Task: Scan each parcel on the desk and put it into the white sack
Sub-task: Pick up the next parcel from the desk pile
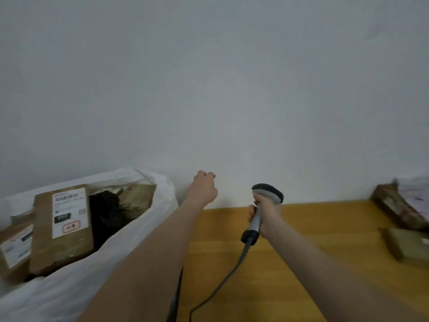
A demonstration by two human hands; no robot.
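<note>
The right hand (pixel 267 213) grips the handle of a grey barcode scanner (pixel 268 194), head up and turned away, above the wooden surface (pixel 301 240); its dark cable (pixel 222 282) trails down towards the near edge. The left hand (pixel 205 188) is raised beside it, fingers curled in, with nothing seen in them. Left of that arm the white sack (pixel 92 270) stands open, with a labelled brown parcel (pixel 62 228) upright inside and a second parcel (pixel 14 247) just beside it. At the surface's right end lie a blurred far parcel (pixel 399 210) and a near parcel (pixel 408 247).
</note>
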